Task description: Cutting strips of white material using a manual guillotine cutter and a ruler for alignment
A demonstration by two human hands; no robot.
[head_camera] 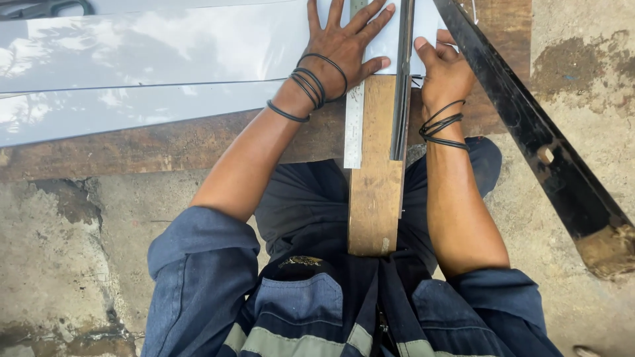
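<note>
The left hand (344,49) lies flat with fingers spread wide, its grip closed on nothing, pressing down on a pale glossy sheet (152,46) and touching the steel ruler (354,122) that runs along its thumb side. The right hand (444,69) curls its grip narrowly about a thin dark metal strip (399,112), thumb on top, just beside the ruler. Ruler and strip both rest lengthwise on a narrow wooden plank (376,185) that juts toward the person's lap. Black cords ring both wrists.

The sheet spreads left across the surface (165,145), a worn brown wooden board; a second sheet edge overlaps beneath it. A long black metal bar (529,125) slants across the right side, its lower end rusty. Under everything lies a rough, stained concrete floor (59,251). The sheet mirrors sky and branches.
</note>
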